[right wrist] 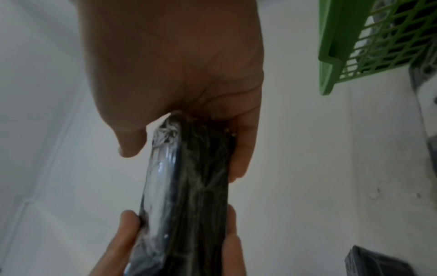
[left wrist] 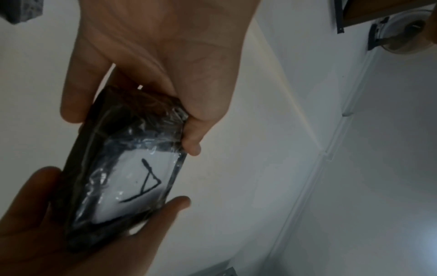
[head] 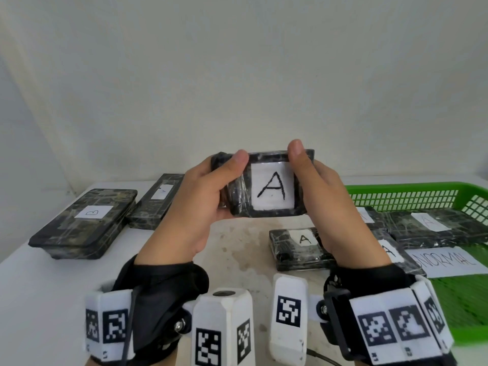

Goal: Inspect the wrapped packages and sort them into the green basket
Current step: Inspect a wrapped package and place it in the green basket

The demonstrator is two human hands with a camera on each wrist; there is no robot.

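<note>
I hold a black plastic-wrapped package (head: 272, 188) up above the table, its white label marked "A" facing me. My left hand (head: 224, 175) grips its left end with the thumb on the front. My right hand (head: 306, 175) grips the right end in the same way. In the left wrist view the package (left wrist: 127, 168) sits between the left hand (left wrist: 132, 128) and the right hand's fingers (left wrist: 35, 224). The right wrist view shows the package (right wrist: 194, 196) edge-on. The green basket (head: 401, 188) stands on the table at the right and holds wrapped packages (head: 433, 225) labelled "A".
A package labelled "B" (head: 84, 223) and one labelled "A" (head: 155, 202) lie on the white table at the left. Another "A" package (head: 298, 247) lies beside the basket under my right wrist. A paper sign (head: 446, 261) lies in the basket. A wall stands behind.
</note>
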